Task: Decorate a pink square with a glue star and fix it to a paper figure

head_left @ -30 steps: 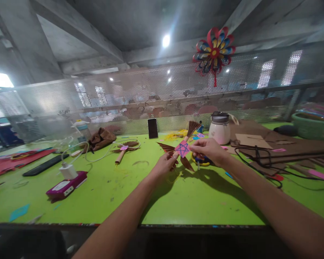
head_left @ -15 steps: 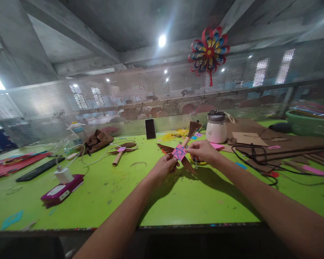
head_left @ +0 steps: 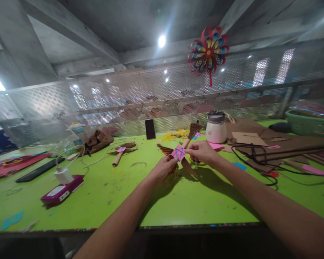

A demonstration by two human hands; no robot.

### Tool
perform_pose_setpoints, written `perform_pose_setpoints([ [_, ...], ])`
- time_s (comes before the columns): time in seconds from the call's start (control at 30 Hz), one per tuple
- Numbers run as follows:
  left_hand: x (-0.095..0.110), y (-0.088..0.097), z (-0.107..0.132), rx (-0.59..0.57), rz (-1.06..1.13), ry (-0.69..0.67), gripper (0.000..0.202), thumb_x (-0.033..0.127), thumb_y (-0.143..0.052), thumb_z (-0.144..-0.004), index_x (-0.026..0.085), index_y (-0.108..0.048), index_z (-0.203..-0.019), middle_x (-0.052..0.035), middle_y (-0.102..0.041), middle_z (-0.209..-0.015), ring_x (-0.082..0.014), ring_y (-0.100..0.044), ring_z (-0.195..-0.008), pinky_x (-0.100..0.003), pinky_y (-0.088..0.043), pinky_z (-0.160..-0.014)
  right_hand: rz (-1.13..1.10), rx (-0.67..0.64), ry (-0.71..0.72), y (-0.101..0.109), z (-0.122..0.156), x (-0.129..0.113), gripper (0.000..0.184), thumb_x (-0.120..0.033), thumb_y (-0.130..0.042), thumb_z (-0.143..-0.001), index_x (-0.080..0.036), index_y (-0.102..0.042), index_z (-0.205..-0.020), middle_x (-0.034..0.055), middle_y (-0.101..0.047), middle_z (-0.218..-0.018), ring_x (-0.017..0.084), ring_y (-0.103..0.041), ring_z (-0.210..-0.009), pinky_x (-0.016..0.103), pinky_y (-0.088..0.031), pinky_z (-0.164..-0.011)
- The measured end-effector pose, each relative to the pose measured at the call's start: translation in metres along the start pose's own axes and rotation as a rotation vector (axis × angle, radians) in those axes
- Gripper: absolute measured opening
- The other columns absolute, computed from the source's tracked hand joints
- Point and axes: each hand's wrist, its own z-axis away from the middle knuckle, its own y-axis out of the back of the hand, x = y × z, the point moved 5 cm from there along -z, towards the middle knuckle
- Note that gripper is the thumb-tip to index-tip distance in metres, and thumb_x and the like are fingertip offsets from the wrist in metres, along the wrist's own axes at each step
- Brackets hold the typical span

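Note:
Above the green table, both hands hold a brown paper craft (head_left: 188,141) with a rolled tube and pleated fans. A pink paper square (head_left: 179,153) with a blue star drawn on it lies across its middle. My left hand (head_left: 166,166) grips the craft from below left, thumb at the square's lower edge. On the other side, my right hand (head_left: 203,151) pinches at the square's right corner; its other fingers are curled. Behind that hand, a yellow-handled tool (head_left: 201,162) is partly hidden. A similar paper craft (head_left: 119,157) lies on the table to the left.
A purple power strip (head_left: 62,190) with a white charger stands at left. Farther back are a phone (head_left: 150,129) and a white jar (head_left: 216,129). Black cable (head_left: 252,156) and brown paper (head_left: 286,144) cover the right side, near a green basket (head_left: 310,124).
Almost nothing differs. The craft and the pink square have shifted very slightly, and my right hand's fingers have moved a little at the square's corner.

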Motion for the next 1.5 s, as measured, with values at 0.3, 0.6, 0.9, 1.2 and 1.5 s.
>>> perform_pose_setpoints([
  [0.3,0.001,-0.001,0.001,-0.035,0.083,-0.006,0.026,0.039,-0.061,-0.079,0.016,-0.052,-0.086,0.0008,-0.049,-0.068,-0.0062,-0.041,-0.054,-0.019,-0.029,-0.048,0.022,0.014,-0.002,0.001,0.004,-0.005,0.027,-0.038,-0.061,-0.072,-0.015,-0.061,-0.058,0.0005,-0.059,-0.049,0.008,-0.046,-0.040,0.020,-0.033,-0.040],
  [0.6,-0.001,0.000,0.001,-0.028,0.147,0.028,0.019,0.032,-0.059,-0.082,0.015,-0.051,-0.086,-0.0015,-0.053,-0.071,-0.0063,-0.044,-0.056,-0.017,-0.032,-0.049,0.024,0.005,-0.032,0.003,0.008,-0.015,0.027,-0.038,-0.063,-0.070,-0.016,-0.058,-0.056,0.0007,-0.058,-0.048,0.008,-0.045,-0.041,0.020,-0.033,-0.040],
  [0.9,0.000,0.001,0.000,-0.015,0.077,0.031,0.018,0.031,-0.056,-0.083,0.015,-0.051,-0.089,0.0003,-0.051,-0.070,-0.0049,-0.041,-0.054,-0.016,-0.033,-0.050,-0.007,0.001,-0.048,0.002,0.007,-0.012,0.026,-0.037,-0.063,-0.069,-0.016,-0.058,-0.056,0.0002,-0.058,-0.048,0.008,-0.045,-0.040,0.020,-0.032,-0.040],
  [1.2,-0.001,-0.001,0.000,-0.066,0.172,0.032,0.020,0.033,-0.059,-0.082,0.016,-0.049,-0.085,0.0012,-0.050,-0.068,-0.0042,-0.041,-0.051,-0.015,-0.029,-0.046,0.024,0.038,-0.007,0.001,0.006,-0.010,0.025,-0.038,-0.061,-0.072,-0.017,-0.058,-0.058,0.0000,-0.058,-0.048,0.009,-0.047,-0.041,0.021,-0.035,-0.042],
  [1.5,0.000,0.000,0.003,-0.059,0.157,0.039,0.022,0.033,-0.063,-0.078,0.015,-0.051,-0.084,0.0005,-0.051,-0.069,-0.0046,-0.040,-0.053,-0.015,-0.030,-0.045,0.041,0.030,0.008,-0.001,0.004,-0.005,0.027,-0.040,-0.061,-0.072,-0.017,-0.057,-0.058,-0.0002,-0.058,-0.048,0.009,-0.047,-0.042,0.021,-0.034,-0.041],
])
